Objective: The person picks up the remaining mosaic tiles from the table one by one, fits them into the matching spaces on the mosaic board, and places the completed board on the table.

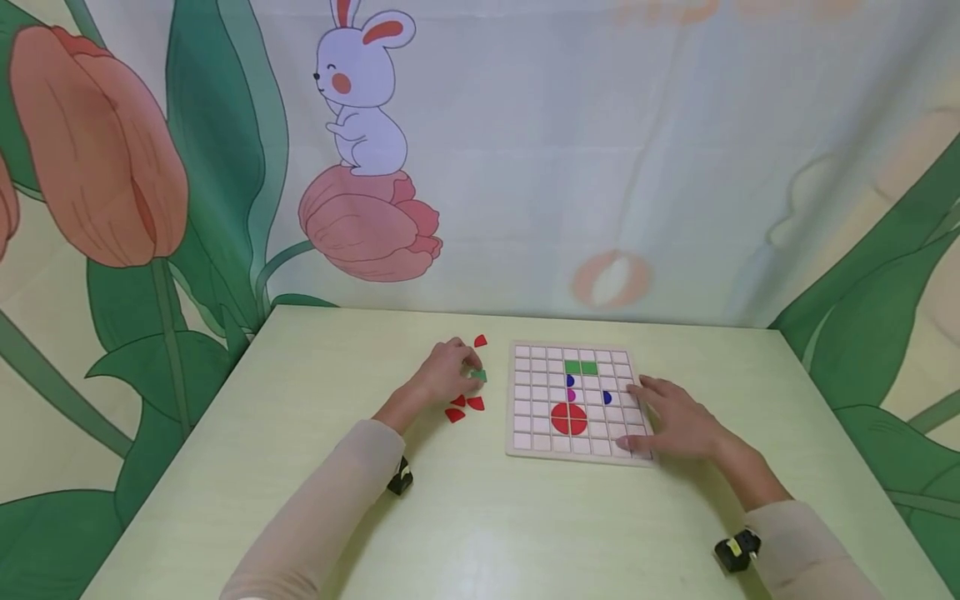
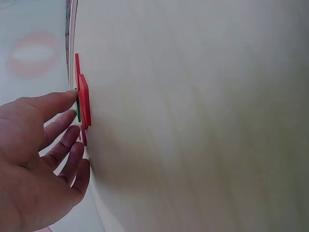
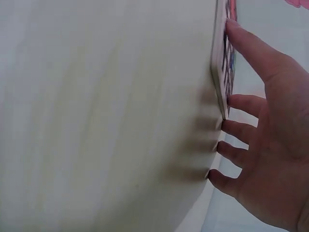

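My left hand (image 1: 447,372) is over the table, left of the grid board. Its thumb and forefinger pinch a small green square tile (image 1: 479,376); the left wrist view shows the green tile's edge (image 2: 77,108) by the fingertips. Red quarter-circle tiles (image 1: 476,403) lie beside the hand. A white wooden grid board (image 1: 531,417) holds two green squares (image 1: 581,367), blue half circles (image 1: 607,398), a magenta half circle (image 1: 572,395) and a red circle made of quarters (image 1: 569,419). My right hand (image 1: 678,421) rests with spread fingers at the board's right edge, thumb on its lower right corner.
The pale table (image 1: 465,517) reaches back to a printed curtain (image 1: 525,167) with tulips and a rabbit. One red tile (image 1: 480,341) lies beyond the left hand. A small black camera (image 1: 737,551) sits at the right wrist, another (image 1: 401,477) at the left.
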A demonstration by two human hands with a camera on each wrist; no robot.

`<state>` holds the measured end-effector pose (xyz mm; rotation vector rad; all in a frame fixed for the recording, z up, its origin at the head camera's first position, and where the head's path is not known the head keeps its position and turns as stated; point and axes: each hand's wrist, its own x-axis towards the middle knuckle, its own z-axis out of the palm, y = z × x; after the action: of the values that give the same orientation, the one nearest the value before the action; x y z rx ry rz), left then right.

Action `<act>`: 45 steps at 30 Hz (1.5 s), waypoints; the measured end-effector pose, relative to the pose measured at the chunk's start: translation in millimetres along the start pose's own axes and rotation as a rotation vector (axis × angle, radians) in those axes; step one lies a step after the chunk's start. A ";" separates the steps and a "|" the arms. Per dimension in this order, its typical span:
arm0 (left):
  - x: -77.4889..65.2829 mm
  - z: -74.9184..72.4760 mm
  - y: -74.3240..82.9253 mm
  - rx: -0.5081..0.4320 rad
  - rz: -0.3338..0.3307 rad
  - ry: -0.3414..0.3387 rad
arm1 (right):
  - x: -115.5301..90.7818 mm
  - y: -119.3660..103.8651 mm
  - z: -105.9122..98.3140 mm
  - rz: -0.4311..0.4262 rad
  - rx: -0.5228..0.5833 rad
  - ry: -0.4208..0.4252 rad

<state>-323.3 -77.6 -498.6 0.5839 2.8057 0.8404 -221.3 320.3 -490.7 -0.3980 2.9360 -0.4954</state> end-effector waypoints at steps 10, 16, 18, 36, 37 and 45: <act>3.1 2.7 2.0 0.024 -0.005 0.009 | -2.9 -1.7 0.9 -0.008 -0.004 -0.005; 1.1 1.9 5.4 0.020 -0.007 0.016 | 0.5 2.0 3.4 -0.018 0.003 -0.007; 0.9 1.8 6.0 0.036 -0.013 0.022 | 2.0 3.2 5.0 -0.023 0.010 -0.005; 40.2 23.7 92.1 -0.239 0.040 0.070 | -0.9 11.0 9.6 -0.017 0.023 0.026; 43.8 27.4 95.1 -0.254 0.040 0.067 | -1.2 10.9 10.0 -0.019 0.027 0.025; 69.8 43.2 117.0 -0.281 0.076 0.029 | -1.6 7.2 5.9 -0.011 0.032 0.017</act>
<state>-338.4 62.0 -471.9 0.6385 2.6352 1.2400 -220.4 325.5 -498.5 -0.4081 2.9398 -0.5485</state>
